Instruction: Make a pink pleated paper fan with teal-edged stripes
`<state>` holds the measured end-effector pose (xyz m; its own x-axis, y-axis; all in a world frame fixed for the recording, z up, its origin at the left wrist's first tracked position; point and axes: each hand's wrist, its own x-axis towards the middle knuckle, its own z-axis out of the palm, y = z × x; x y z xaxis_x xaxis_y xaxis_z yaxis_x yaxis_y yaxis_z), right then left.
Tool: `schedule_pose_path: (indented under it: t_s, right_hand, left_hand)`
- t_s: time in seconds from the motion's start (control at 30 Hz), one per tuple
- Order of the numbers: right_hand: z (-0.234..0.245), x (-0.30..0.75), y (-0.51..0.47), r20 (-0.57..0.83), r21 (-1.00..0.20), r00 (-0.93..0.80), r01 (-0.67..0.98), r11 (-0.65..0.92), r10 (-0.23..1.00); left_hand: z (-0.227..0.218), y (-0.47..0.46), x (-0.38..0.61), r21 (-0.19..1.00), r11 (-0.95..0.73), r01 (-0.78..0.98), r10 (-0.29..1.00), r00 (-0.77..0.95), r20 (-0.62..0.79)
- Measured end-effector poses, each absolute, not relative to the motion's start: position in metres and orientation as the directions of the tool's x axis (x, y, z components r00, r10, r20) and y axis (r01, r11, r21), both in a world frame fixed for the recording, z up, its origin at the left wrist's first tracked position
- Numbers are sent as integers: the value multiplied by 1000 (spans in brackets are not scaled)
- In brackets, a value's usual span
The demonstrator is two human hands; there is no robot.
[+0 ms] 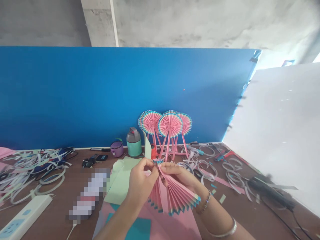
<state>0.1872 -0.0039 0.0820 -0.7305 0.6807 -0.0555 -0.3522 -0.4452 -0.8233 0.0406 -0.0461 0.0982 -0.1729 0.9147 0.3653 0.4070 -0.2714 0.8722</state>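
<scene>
My left hand [142,182] and my right hand [182,176] together hold a pleated pink paper fan [175,195] with blue-green tips above the brown table [60,203]. The left fingers pinch the folded top end of the fan [157,162]. The right hand's fingers close on it from the other side, with the pleats spread across that hand. Both hands are closed. Beneath them lie pink and teal paper sheets [160,226] and a pale green sheet [122,181].
Finished pink round fans on sticks [166,128] lean on the blue partition [100,96]. A green bottle [134,142], a purple pot [117,148], a power strip [23,218], paper strip loops [32,166] and a black glue gun [271,193] lie around.
</scene>
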Motion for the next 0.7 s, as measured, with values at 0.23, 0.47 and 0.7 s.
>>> schedule_pose_path:
  t_s: [0.23, 0.47, 0.7]
  right_hand:
    - [80, 189, -1, -76, -832, -731, -328, -447, 679]
    - [80, 187, 0, -104, -849, -691, -313, -426, 715]
    - [86, 187, -3, -122, -865, -667, -291, -408, 735]
  left_hand:
    - [98, -45, 39, 869, -265, 417, 924, -148, 353]
    - [99, -47, 38, 883, -239, 405, 940, -130, 314]
    - [99, -48, 38, 852, -305, 426, 913, -125, 389]
